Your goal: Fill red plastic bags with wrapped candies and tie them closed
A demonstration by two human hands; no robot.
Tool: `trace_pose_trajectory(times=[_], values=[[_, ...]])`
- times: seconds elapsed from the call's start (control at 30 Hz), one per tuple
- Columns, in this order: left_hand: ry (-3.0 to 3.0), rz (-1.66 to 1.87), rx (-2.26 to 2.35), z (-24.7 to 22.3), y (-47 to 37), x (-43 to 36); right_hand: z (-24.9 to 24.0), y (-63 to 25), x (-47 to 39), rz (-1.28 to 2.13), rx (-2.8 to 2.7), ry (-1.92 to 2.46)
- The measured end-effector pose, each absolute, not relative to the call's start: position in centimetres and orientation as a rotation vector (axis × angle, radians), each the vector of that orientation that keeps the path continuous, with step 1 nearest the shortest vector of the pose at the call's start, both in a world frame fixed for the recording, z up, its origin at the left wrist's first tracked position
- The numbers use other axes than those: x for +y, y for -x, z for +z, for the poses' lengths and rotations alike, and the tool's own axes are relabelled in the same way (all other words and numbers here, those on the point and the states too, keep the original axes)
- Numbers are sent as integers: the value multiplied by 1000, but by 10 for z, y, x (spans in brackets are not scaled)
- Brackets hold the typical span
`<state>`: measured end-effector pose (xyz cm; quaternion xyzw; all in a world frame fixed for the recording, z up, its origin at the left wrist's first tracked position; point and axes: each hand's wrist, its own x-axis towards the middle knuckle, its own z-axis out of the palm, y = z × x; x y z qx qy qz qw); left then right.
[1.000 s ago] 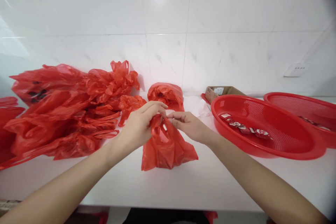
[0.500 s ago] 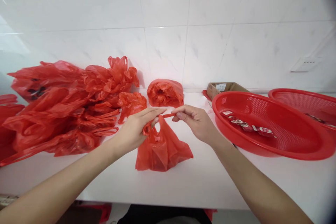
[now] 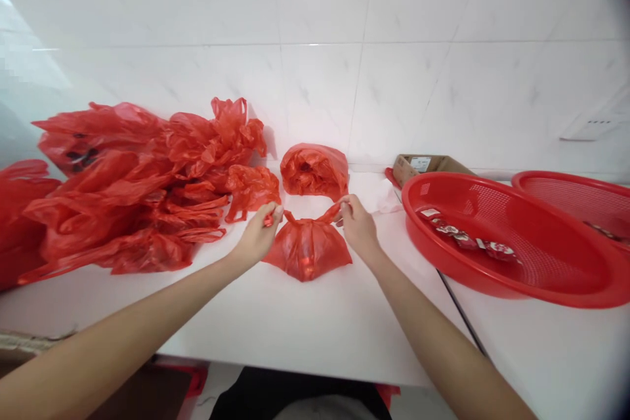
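Observation:
A small red plastic bag [image 3: 308,251] is stretched between my two hands over the white table, its top gathered and its lower part bulging with something shiny inside that I cannot make out. My left hand [image 3: 260,231] is closed on the bag's left handle, a bit of red plastic poking out of the fist. On the other side my right hand [image 3: 355,223] pinches the right handle between thumb and fingers. Just behind the bag lies a bundle of red bags [image 3: 315,170].
Filled red bags [image 3: 113,190] are heaped at the left. On the right, a red basket [image 3: 492,289] holds small wrapped packets [image 3: 462,236]; a second red basket [image 3: 566,187] and an open cardboard box [image 3: 406,170] stand behind it. A tiled wall [image 3: 319,92] rises at the back.
My hands have moved apart, pulling the bag's handles out to both sides. The bag's top is now drawn tight and its body looks shorter and rounder. The view has shifted slightly.

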<state>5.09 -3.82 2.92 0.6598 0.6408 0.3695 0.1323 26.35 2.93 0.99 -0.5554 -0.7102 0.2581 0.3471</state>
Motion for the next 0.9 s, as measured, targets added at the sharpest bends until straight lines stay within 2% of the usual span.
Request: trace_pose_trajectory(times=[0.23, 0.47, 0.9], values=[[-1936, 804, 2078, -15, -71, -5, -13, -234, 31, 519, -2152, 1602], [-1943, 473, 2223, -22, -56, 19, -29, -231, 58, 432, -2251, 1715], [-2069, 189, 2299, -39, -45, 37, -45, -255, 92, 338, -2205, 1906]])
